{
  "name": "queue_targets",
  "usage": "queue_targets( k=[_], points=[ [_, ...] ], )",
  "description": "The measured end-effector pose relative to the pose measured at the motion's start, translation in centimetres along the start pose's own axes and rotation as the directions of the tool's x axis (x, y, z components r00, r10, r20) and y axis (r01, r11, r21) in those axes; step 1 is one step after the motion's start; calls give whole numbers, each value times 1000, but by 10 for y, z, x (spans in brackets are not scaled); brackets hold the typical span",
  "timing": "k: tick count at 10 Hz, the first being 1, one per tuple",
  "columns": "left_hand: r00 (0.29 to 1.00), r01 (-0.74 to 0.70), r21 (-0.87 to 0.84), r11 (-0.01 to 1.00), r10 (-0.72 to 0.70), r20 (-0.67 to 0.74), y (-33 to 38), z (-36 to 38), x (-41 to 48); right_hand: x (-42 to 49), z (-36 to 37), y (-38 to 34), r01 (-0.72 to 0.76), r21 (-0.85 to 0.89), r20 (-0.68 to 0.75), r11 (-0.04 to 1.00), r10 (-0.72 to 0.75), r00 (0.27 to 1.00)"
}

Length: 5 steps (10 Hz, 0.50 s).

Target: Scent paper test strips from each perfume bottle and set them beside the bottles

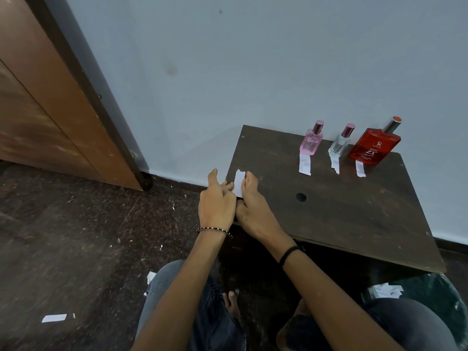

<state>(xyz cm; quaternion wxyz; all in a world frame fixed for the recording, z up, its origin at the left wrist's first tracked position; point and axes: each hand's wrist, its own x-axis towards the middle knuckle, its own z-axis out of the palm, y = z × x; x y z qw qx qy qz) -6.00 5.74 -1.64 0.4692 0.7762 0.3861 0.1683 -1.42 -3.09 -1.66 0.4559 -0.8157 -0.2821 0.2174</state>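
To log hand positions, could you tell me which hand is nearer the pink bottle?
Right. The right hand sits below-left of the pink bottle; the left hand is farther left, at the table's edge.

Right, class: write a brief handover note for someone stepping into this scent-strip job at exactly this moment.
Left hand and right hand: together at the dark wooden table's left edge, fingers pinching one white paper strip.
Bottles at the back by the wall: pink glass bottle, small clear glass bottle, large red bottle, all capped.
Done, apparently: one strip lies before each bottle.
Left: only the held strip; whether it is scented cannot be told.
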Motion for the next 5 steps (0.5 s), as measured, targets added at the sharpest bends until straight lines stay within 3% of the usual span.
queue_targets(
  k=[3,5],
  points=[
    [1000,-15,1,1000,15,-21,1,-1,-4,-1,-3,-2,28,16,-1,999,-28,1000],
    [987,-153,82,985,157,-42,7,-6,-19,-16,-25,-9,20,-88,-156,996,-34,987]
  ],
)
